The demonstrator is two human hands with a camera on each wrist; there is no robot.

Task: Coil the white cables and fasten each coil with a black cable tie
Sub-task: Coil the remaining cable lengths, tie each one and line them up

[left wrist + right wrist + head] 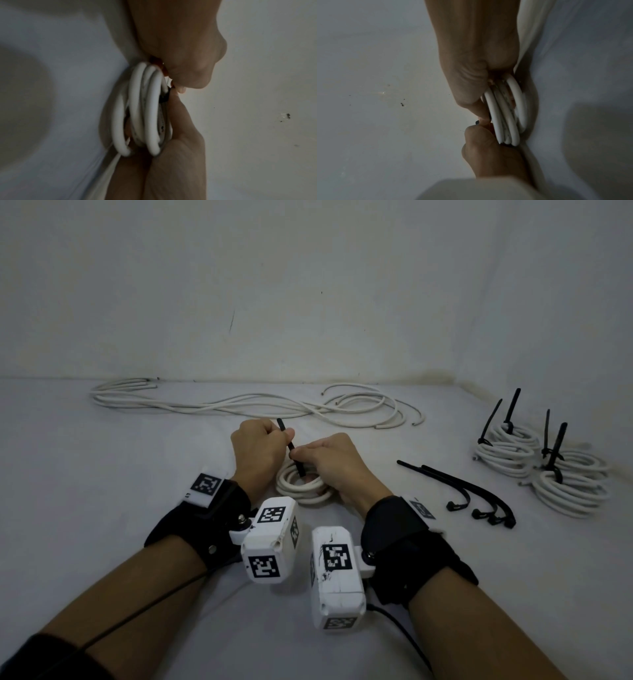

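A small white cable coil (301, 486) lies on the white table between my hands. A black cable tie (291, 445) rises slanting from the coil. My left hand (270, 440) is fisted round the tie's free tail, whose tip pokes out above the fist. My right hand (310, 455) pinches the tie lower down with thumb and forefinger, its other fingers against the coil. The left wrist view shows the coil (150, 115) edge-on, the tie (164, 97), my left hand (171, 162) and right hand (180, 47). The right wrist view shows the coil (503, 119) between right hand (474, 67) and left hand (488, 151).
Loose white cables (260, 405) sprawl along the back of the table by the wall. Several spare black ties (462, 487) lie to the right of my hands. Several tied coils (513, 453) with upright tie tails sit at the far right.
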